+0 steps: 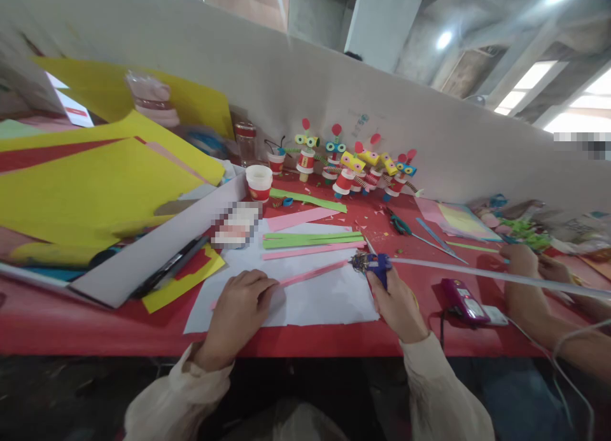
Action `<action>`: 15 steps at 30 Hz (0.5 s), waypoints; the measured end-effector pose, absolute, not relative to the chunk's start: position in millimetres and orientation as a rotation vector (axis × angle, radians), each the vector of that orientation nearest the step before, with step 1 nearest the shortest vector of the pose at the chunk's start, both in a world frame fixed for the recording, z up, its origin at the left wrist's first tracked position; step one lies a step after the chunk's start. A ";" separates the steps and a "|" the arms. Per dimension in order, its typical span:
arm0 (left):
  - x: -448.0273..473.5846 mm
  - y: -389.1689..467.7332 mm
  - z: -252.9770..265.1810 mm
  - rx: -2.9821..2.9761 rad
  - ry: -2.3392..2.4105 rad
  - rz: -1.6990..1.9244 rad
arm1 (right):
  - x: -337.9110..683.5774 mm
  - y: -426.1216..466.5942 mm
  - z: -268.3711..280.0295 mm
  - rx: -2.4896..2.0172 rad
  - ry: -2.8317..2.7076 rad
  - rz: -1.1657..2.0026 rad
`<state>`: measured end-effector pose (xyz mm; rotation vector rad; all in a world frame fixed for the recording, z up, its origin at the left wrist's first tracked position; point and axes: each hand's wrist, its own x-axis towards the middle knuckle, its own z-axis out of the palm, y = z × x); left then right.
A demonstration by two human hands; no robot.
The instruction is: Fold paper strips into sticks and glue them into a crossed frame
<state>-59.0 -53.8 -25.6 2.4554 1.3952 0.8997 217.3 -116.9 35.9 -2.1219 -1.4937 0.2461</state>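
My right hand (398, 301) is closed around the handle of a blue hot glue gun (377, 266). A long translucent glue stick (453, 269) runs out of the gun's back to the right. The gun's nozzle meets the far end of a pink paper strip (310, 273). My left hand (241, 310) pinches the strip's near end against a white paper sheet (315, 307). Behind that strip lie several green paper strips (312, 239) and another pink strip (310, 251), side by side on the sheet.
Several paper-cup robot figures (344, 181) stand by the wall, near stacked paper cups (259, 183). Green-handled pliers (398, 223) and a purple device (463, 301) lie rightward, beside another person's arm (529, 301). A box of coloured paper (157, 250) occupies the left.
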 end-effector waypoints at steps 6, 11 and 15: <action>-59.2 -53.9 -25.2 2.449 1.384 0.883 | 209.8 -120.3 37.4 -2.064 -1.502 0.297; -57.3 -55.9 -21.0 2.438 1.441 0.848 | 215.3 -116.5 31.2 -1.986 -1.408 0.457; -55.4 -58.6 -16.8 2.466 1.486 0.815 | 245.3 -96.6 25.5 -2.023 -1.199 0.592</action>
